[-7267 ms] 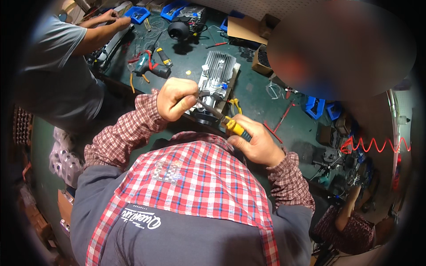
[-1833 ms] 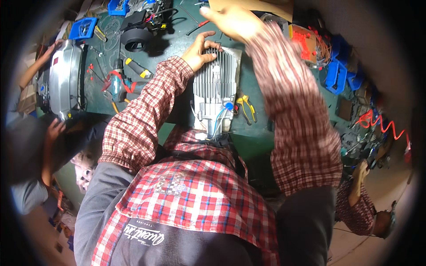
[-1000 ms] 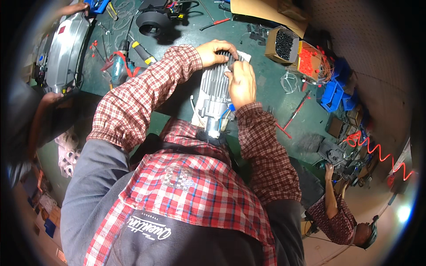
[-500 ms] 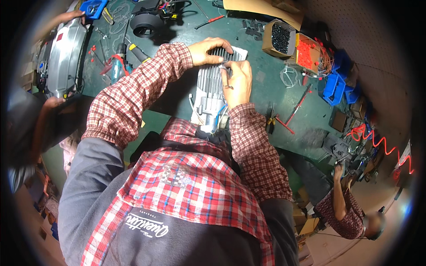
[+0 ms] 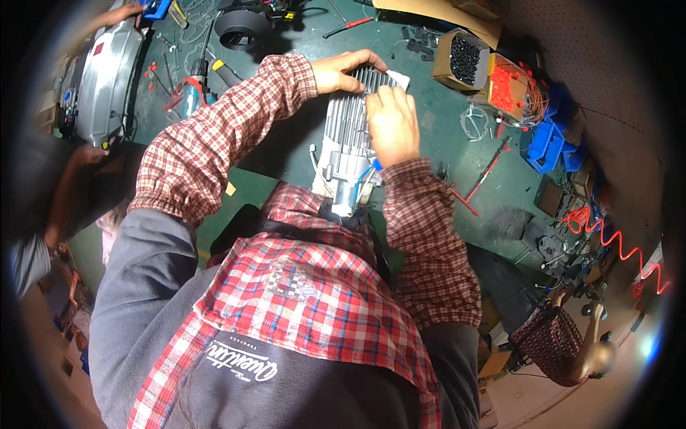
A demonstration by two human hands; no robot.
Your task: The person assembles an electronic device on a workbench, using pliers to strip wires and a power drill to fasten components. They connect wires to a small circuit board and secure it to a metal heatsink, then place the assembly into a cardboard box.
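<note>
A silver finned metal housing [image 5: 350, 118] lies on the table in front of me, its near end by my apron. Blue and pale wires [image 5: 375, 166] come out near that end. My left hand [image 5: 346, 73] grips the housing's far left corner, fingers over the far end and thumb on the fins. My right hand [image 5: 394, 125] rests on the right side of the fins with its fingers curled together. Whatever those fingers hold, if anything, is hidden beneath them. A white piece [image 5: 400, 79] shows at the far right corner of the housing.
To the left are a power drill [image 5: 193, 93], a yellow-black screwdriver [image 5: 225, 74] and a larger silver housing [image 5: 107, 82] with another person's hands on it. At right stand a box of black parts [image 5: 463, 61], red parts [image 5: 506, 89], blue bins [image 5: 547, 143] and a red T-handle tool [image 5: 486, 175]. Another person is at lower right.
My right hand has turned over, its back now upward and its fingers curled onto the fins; the small metal piece seen at it before is out of sight. My left hand stays at the far end.
</note>
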